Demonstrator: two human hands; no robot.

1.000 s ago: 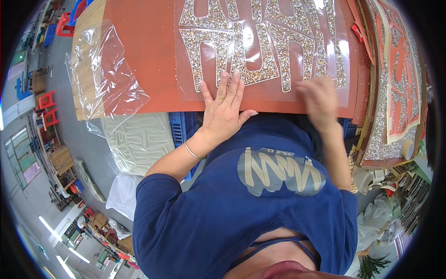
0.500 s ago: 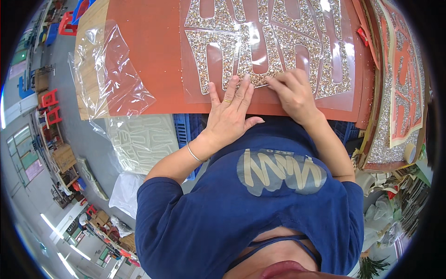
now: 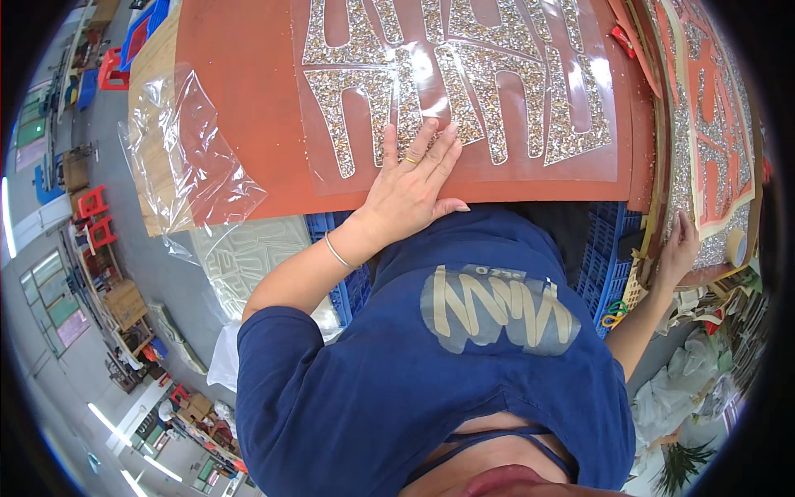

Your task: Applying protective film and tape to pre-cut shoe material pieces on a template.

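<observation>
One shallow tray (image 3: 663, 149) with a brown rim stood at the right, holding a bed of glittering granules (image 3: 710, 253), one cream-and-orange stencil (image 3: 708, 124) lying over them, and one roll of tape (image 3: 735, 247) near its lower corner. The right hand (image 3: 679, 248) was at that tray's near left corner, its fingers bent, the fingertips at the granules; whether they were pinched together on anything I could not tell.

The clear sheet (image 3: 580, 171) lay on the reddish-brown board (image 3: 240, 124) in front of the person, bearing several white-outlined shapes filled with brown and silver granules; the upper edge of the view cut some off, so their full number could not be counted. The left hand (image 3: 407, 190) rested flat over the sheet's near edge, fingers parted and clamped on nothing, fingertips touching one filled shape. It wore one ring, and one bangle circled the wrist.

Two blue crates (image 3: 603, 265) showed below the board, one either side of the person; their contents were hidden. One pair of scissors (image 3: 614, 314) with yellow and green handles was beside the right crate. One crumpled clear film (image 3: 199, 166) draped over the board's left end, and two red stools (image 3: 93, 201) stood beyond.
</observation>
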